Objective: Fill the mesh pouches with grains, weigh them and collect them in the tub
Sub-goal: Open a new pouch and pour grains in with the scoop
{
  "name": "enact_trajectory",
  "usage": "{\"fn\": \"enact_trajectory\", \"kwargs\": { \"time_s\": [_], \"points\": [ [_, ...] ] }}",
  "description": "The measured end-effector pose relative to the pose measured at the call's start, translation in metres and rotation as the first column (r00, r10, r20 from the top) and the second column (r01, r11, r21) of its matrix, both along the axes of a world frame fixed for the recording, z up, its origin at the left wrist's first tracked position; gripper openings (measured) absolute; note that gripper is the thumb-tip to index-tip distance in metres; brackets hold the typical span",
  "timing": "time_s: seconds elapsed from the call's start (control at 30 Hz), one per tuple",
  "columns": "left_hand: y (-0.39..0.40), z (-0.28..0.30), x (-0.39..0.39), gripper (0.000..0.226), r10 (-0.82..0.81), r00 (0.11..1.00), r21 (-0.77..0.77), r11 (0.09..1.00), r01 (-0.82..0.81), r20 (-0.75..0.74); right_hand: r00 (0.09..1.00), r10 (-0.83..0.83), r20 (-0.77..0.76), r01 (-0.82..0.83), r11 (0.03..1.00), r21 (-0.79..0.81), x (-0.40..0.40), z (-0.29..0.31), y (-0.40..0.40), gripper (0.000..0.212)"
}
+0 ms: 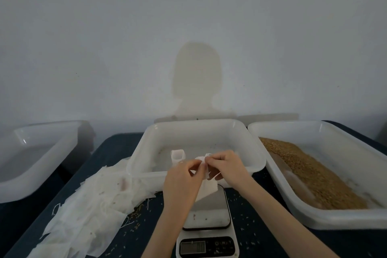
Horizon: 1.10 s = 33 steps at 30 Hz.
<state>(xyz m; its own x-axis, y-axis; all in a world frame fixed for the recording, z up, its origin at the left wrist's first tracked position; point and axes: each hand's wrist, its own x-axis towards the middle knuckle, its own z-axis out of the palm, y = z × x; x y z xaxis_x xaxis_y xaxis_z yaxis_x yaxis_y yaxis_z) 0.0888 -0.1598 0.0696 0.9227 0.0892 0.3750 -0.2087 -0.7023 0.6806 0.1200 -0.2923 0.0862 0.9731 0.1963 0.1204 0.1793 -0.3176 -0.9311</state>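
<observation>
Both my hands hold one white mesh pouch (207,188) in the air above the scale (209,216) and the front rim of the middle tub (146,142). My left hand (182,182) pinches the pouch's top edge from the left. My right hand (228,166) pinches the same edge from the right. The pouch hangs flat and looks empty. A small white cup (178,156) stands inside the middle tub. The right tub (326,219) holds brown grains (310,172). A heap of flat empty pouches (92,207) lies on the dark table at the left.
A third white tub (39,180) sits at the far left, partly off the table edge. Loose grains (138,211) are scattered on the dark tabletop around the scale. The scale's display (192,247) faces me at the bottom. A plain wall rises behind the tubs.
</observation>
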Motion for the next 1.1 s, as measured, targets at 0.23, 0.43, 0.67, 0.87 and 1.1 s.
{"fn": "enact_trajectory", "kwargs": {
  "time_s": [0.23,0.43,0.67,0.87,1.1],
  "points": [
    [-0.006,-0.003,-0.001,0.035,0.166,0.986,-0.028,0.986,-0.166,-0.011,0.978,-0.115,0.172,0.183,0.870,-0.458,-0.002,0.000,-0.007,0.031],
    [-0.017,-0.008,-0.008,0.031,0.232,0.971,0.122,0.964,-0.236,0.051,0.948,-0.059,0.313,0.276,0.644,-0.713,-0.011,0.004,-0.008,0.004],
    [-0.020,-0.011,-0.010,0.032,0.246,0.964,0.148,0.955,-0.258,0.097,0.966,-0.022,0.259,0.195,0.717,-0.670,-0.009,0.004,-0.011,0.028],
    [-0.021,-0.012,-0.012,0.028,0.247,0.962,0.123,0.958,-0.261,0.119,0.979,0.009,0.203,0.120,0.779,-0.615,-0.008,-0.001,-0.007,0.029],
    [-0.026,-0.013,-0.014,0.017,0.266,0.938,0.018,0.961,-0.277,0.224,0.983,-0.067,0.169,0.163,0.741,-0.651,-0.004,-0.003,-0.011,0.035]
  ]
}}
